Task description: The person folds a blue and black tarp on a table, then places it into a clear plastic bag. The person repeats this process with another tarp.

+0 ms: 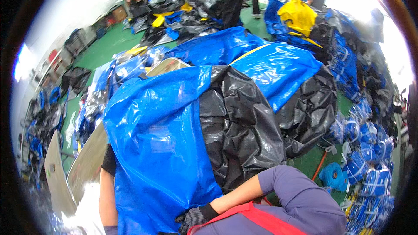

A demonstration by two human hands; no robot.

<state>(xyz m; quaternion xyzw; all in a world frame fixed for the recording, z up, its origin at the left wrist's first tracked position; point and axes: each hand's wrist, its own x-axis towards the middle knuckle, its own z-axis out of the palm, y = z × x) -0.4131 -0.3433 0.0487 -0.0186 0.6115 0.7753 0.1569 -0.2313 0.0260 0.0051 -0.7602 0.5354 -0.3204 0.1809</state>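
A large glossy blue and black plastic tarpaulin bag [161,135] spreads out in front of me, creased, its black part to the right. My left hand [109,160] wears a black glove. Only the cuff shows at the bag's left edge, and the fingers are hidden behind the blue plastic. Close to my body, my right hand [195,218], in a dark ribbed glove, is closed on the bag's near edge. Beyond lies a second blue and black tarpaulin bag [278,74], partly covered by the first.
Pale curved boards [61,174] stand at the left. Tied blue bundles [357,165] and a blue twine spool [334,176] sit at the right. Yellow plastic [298,15] tops a far pile. Another person [226,0] stands by heaped sheets on the green floor [93,48].
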